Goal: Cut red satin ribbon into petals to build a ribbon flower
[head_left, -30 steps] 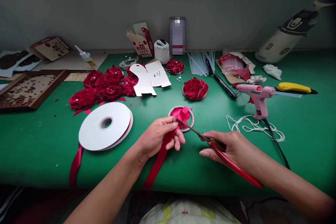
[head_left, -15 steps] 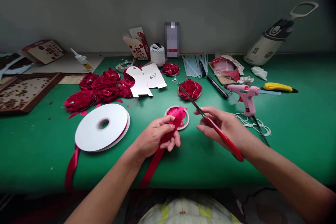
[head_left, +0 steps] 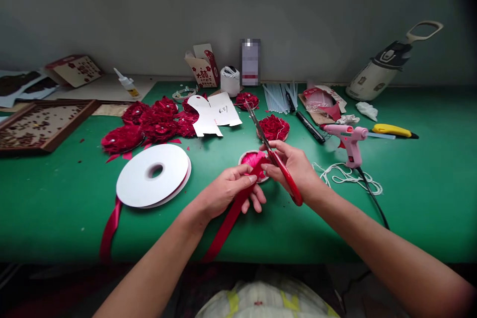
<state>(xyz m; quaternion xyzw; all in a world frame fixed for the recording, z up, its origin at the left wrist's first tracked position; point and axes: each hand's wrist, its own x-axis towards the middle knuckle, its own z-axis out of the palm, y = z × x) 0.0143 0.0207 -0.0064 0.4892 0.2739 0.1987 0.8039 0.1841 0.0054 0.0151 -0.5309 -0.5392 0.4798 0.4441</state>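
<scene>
My left hand point(head_left: 238, 190) pinches a red ribbon point(head_left: 230, 222) between thumb and fingers; the band trails down over the table's front edge. In my right hand point(head_left: 291, 165) is a pair of scissors point(head_left: 285, 178) with red handles, its blades pointing up and away. The right fingertips touch the ribbon's upper end beside my left thumb. Under the hands sits a roll ring point(head_left: 244, 157) with bright pink-red scraps inside, partly hidden. A white ribbon spool point(head_left: 139, 179) lies to the left, its own red tail hanging down. Behind the scissors rests a ruffled red fabric flower point(head_left: 275, 128).
Several red flowers point(head_left: 156, 121) lie at the left behind the spool, with a white card template point(head_left: 208, 117) next to them. A pink glue gun point(head_left: 352, 139), a yellow utility knife point(head_left: 391, 130) and a black marker point(head_left: 310, 127) are on the right. A bottle point(head_left: 372, 79) leans at the back.
My right hand has moved left with the scissors, and its fingers now meet the ribbon end at my left hand. The whole view has shifted slightly.
</scene>
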